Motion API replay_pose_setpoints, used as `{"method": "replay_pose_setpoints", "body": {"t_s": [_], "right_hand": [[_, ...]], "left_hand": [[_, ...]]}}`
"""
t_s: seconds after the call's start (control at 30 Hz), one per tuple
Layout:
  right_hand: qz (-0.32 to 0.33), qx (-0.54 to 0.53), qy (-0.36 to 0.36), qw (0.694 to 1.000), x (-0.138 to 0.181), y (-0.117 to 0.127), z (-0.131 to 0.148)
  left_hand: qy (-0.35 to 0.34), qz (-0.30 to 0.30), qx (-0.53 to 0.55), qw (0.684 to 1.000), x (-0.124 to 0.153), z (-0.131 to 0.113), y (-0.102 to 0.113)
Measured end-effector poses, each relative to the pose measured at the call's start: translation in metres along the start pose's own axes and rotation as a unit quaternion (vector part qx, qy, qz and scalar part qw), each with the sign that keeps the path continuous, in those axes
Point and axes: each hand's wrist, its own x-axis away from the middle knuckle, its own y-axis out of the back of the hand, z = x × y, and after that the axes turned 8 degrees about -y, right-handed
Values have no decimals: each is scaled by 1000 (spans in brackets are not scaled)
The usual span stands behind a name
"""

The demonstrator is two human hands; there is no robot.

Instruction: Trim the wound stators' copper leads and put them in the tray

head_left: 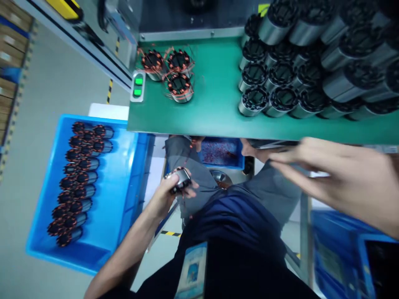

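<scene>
My left hand (pixel 170 192) is held low over my lap, below the green table's front edge, and grips a wound stator (pixel 180 180), a short metal cylinder with copper wire. My right hand (pixel 339 176) is raised at the right, blurred, fingers stretched leftward and apart, holding nothing, just under the green table (pixel 215 104). Three wound stators (pixel 174 74) with loose copper wire ends stand at the table's back left. A large group of bare metal stators (pixel 299 83) with black inserts fills the table's right side.
A blue crate (pixel 123 199) on my left holds several wound stators (pixel 77 182) in rows. A small blue bin (pixel 220 152) of copper scraps sits under the table. Two green buttons (pixel 137 86) are at the table's left edge. Another blue crate (pixel 336 245) is at lower right.
</scene>
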Motion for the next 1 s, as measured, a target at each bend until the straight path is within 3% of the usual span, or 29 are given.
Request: {"method": "replay_pose_setpoints", "body": {"t_s": [0.03,0.1,0.27,0.33,0.4,0.47,0.53,0.63,0.73,0.87,0.93,1.0], "right_hand": [[4,24,31,999,-21,-15,5],[-16,64,69,995,-73,-50,18],[-65,63,37,995,-201,-135,33],[-53,73,35,995,-226,-152,30],[-47,66,55,995,-227,-153,28],[-71,29,90,993,-204,-141,32],[-119,-39,117,985,-160,-121,43],[-150,-153,109,971,-77,-95,67],[-118,-222,57,966,-4,-93,85],[-17,-224,-24,974,57,-110,84],[22,-197,-56,979,78,-109,75],[54,-167,-83,981,93,-99,66]], "left_hand": [[-25,-53,13,998,-2,-3,3],[-69,-99,35,992,-4,-12,3],[-135,-93,22,986,6,-33,-5],[-175,-109,-28,978,13,-34,-1],[-225,-144,-103,958,17,-33,8],[-267,-184,-200,924,18,-34,18],[-290,-201,-303,885,15,-39,25],[-310,-148,-407,846,-5,-53,17],[-358,-67,-468,805,-49,-70,-14],[-396,-36,-578,712,-113,-90,-62],[-389,-55,-609,689,-119,-93,-78],[-397,-66,-601,691,-102,-88,-85]]}}
